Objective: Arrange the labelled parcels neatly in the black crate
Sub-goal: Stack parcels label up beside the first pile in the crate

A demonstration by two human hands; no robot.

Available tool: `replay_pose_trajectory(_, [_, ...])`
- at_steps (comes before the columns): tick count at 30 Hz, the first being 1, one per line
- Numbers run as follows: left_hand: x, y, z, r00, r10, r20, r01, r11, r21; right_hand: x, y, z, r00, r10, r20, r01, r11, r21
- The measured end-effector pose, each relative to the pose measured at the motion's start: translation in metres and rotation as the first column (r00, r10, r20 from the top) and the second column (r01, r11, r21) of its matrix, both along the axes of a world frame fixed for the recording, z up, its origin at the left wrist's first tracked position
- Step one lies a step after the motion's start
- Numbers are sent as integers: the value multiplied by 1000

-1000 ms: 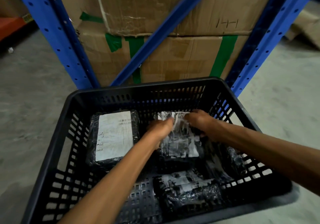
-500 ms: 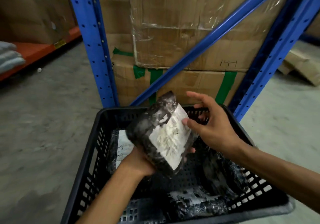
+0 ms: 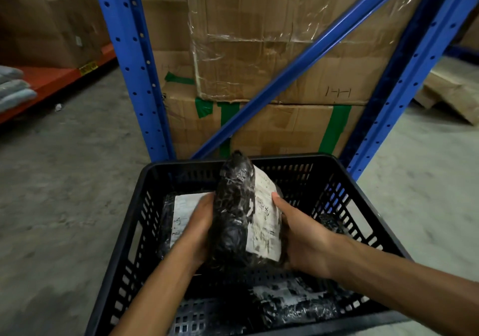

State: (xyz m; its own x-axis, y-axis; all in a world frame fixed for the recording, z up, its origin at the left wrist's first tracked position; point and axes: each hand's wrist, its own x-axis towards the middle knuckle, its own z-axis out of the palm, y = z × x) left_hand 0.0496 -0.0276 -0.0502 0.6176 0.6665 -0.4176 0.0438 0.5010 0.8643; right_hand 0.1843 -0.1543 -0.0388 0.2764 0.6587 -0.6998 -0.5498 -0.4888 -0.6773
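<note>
Lifted since before, the wrapped parcel (image 3: 243, 216) sits gripped between my left hand (image 3: 198, 228) and right hand (image 3: 302, 234), unplaced, others already lying in the black crate (image 3: 344, 177).

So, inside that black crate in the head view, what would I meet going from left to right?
Flat parcel with a white label → left hand → the wrapped parcel held up on end → right hand → a dark parcel by the crate's right wall.

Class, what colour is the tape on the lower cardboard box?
Green tape, clearest in the head view.
</note>
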Motion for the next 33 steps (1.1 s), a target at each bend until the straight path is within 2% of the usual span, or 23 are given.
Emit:
replay_pose_trajectory(2, [4, 7, 3, 1000, 1, -1, -2, 1000, -11, 8, -6, -5, 996, -65, 60, 68, 996, -52])
replay_pose_trajectory(5, [5, 3, -8, 984, -105, -143, 89, 989, -115, 17, -15, -16, 968, -80, 237, 104, 991, -89])
replay_pose_trajectory(8, [12, -18, -18, 936, -211, -281, 202, 978, -59, 27, -21, -21, 947, -124, 295, 154, 985, -79])
replay_pose_trajectory(10, [19, -20, -24, 932, -202, -300, 203, 979, -28, 31, -22, -21, 941, -132, 311, 160, 985, -66])
replay_pose_trajectory(16, [32, -8, -31, 958, -60, -280, 73, 997, 36, 39, -15, -29, 921, -123, 369, 158, 985, -66])
replay_pose_trajectory(21, [38, -2, -40, 973, -23, -231, 25, 1000, 7, 50, -10, -32, 931, -66, 358, 77, 997, -16])
replay_pose_trajectory(25, [38, 4, -39, 984, -5, -178, 29, 991, 133, 54, -10, -40, 924, -45, 379, 28, 998, 50])
replay_pose_trajectory(27, [42, 0, -40, 963, -77, -260, 129, 973, 189, 53, -9, -44, 942, -89, 323, 65, 994, 86])
replay_pose_trajectory(29, [50, -8, -41, 921, -139, -364, 212, 963, 168, 52, -8, -51, 951, -158, 265, 141, 987, 81])
replay_pose_trajectory(33, [62, -17, -53, 906, -139, -401, 217, 964, 157, 57, -10, -63, 940, -197, 279, 189, 980, 55])
